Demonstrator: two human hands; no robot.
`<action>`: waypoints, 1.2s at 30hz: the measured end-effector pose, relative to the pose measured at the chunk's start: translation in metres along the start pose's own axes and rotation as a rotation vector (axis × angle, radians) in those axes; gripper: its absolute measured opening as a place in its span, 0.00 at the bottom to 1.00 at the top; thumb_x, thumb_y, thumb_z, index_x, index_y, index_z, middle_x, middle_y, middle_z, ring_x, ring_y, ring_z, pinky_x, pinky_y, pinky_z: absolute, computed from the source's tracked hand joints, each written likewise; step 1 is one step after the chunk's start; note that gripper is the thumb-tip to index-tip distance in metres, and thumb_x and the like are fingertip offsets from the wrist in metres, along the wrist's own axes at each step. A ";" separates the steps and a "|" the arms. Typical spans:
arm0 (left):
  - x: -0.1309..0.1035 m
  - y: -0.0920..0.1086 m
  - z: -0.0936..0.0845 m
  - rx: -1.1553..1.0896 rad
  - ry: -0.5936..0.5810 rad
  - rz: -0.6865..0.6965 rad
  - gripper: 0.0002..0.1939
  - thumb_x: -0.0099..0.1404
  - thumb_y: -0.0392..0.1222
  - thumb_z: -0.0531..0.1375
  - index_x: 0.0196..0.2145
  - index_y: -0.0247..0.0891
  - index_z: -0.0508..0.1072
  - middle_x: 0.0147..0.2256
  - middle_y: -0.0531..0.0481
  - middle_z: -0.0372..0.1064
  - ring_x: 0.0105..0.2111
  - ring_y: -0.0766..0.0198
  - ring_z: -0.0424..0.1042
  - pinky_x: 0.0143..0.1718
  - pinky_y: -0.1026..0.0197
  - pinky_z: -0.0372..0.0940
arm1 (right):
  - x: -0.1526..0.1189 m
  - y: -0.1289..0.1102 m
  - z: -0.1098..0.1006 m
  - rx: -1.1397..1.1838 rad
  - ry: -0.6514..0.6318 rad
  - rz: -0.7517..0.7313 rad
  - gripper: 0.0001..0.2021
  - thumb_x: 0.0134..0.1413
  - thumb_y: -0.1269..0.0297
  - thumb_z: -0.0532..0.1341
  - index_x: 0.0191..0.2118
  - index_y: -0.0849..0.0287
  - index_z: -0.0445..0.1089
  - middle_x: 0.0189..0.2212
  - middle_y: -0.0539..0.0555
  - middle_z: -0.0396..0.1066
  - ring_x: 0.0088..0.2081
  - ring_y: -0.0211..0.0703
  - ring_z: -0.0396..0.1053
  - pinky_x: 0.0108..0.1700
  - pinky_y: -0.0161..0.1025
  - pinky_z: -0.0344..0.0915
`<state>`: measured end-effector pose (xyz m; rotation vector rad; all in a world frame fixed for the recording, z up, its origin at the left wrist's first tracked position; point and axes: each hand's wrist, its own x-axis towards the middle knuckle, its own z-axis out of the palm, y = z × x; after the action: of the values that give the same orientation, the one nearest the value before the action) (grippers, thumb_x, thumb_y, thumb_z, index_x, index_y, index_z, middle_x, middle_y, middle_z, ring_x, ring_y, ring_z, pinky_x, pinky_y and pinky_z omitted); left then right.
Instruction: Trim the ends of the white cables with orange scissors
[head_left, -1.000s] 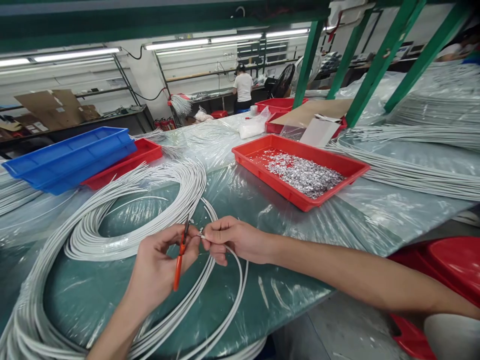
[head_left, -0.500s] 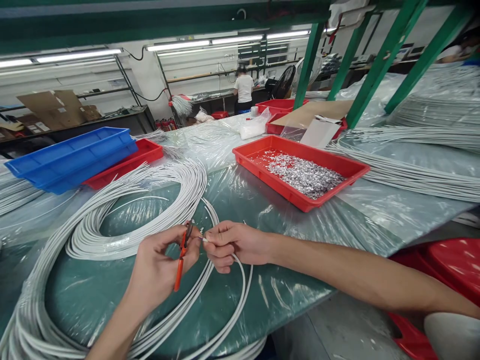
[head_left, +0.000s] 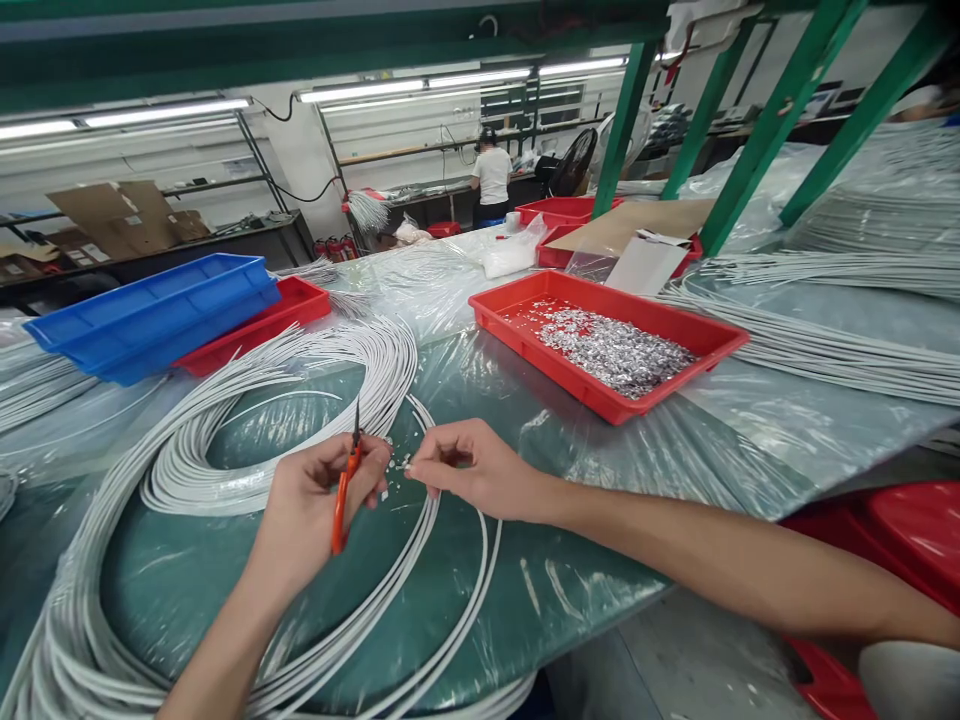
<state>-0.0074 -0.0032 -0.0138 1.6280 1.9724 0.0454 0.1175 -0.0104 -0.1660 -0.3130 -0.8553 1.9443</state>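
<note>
Over the plastic-covered table [head_left: 750, 420], orange-handled snips [head_left: 341, 500] are gripped in the left hand [head_left: 319, 515] beside the white cable end [head_left: 406, 467] pinched by the right hand [head_left: 472, 470], with many coiled cables [head_left: 225, 430] seemingly left.

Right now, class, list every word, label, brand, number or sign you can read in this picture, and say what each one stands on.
No text can be read anywhere.
The cardboard boxes on the far shelf bear pale labels, too small and blurred to read.
The white sheet by the far red tray shows no legible print.
The orange-handled cutters in the left hand show no brand or marking.
The red tray and blue tray carry no visible lettering.
</note>
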 end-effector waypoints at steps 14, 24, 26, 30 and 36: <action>-0.002 -0.007 0.007 -0.325 -0.194 -0.217 0.13 0.59 0.47 0.67 0.27 0.36 0.70 0.23 0.55 0.66 0.23 0.71 0.65 0.25 0.70 0.61 | -0.008 -0.002 0.007 -0.559 0.245 -0.436 0.07 0.58 0.72 0.61 0.31 0.62 0.74 0.23 0.51 0.70 0.28 0.36 0.63 0.32 0.34 0.60; -0.006 -0.006 0.006 -0.343 -0.198 -0.204 0.12 0.59 0.41 0.66 0.24 0.36 0.68 0.22 0.56 0.63 0.22 0.71 0.63 0.25 0.70 0.60 | -0.009 -0.005 0.009 -0.512 0.239 -0.372 0.07 0.58 0.72 0.62 0.29 0.63 0.73 0.22 0.49 0.66 0.26 0.33 0.61 0.30 0.32 0.58; -0.005 -0.005 0.006 -0.348 -0.195 -0.210 0.12 0.58 0.40 0.66 0.24 0.36 0.67 0.21 0.56 0.63 0.22 0.71 0.63 0.25 0.71 0.60 | -0.009 -0.005 0.009 -0.477 0.227 -0.325 0.07 0.58 0.71 0.62 0.29 0.63 0.73 0.22 0.49 0.67 0.26 0.33 0.61 0.30 0.32 0.58; -0.004 -0.004 0.006 -0.355 -0.196 -0.218 0.08 0.56 0.35 0.66 0.25 0.36 0.69 0.21 0.57 0.62 0.22 0.72 0.62 0.24 0.71 0.59 | -0.008 -0.005 0.009 -0.354 0.160 -0.200 0.08 0.59 0.68 0.61 0.29 0.63 0.71 0.23 0.49 0.69 0.25 0.33 0.62 0.29 0.32 0.58; -0.003 -0.003 0.007 -0.321 -0.192 -0.186 0.05 0.56 0.35 0.65 0.27 0.37 0.71 0.20 0.57 0.63 0.21 0.71 0.61 0.24 0.71 0.57 | -0.006 -0.002 0.009 -0.236 0.117 -0.110 0.11 0.61 0.64 0.61 0.28 0.64 0.70 0.23 0.50 0.70 0.24 0.33 0.62 0.28 0.32 0.59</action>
<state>-0.0066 -0.0087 -0.0193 1.1965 1.8503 0.1232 0.1176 -0.0190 -0.1588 -0.5031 -1.0050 1.7092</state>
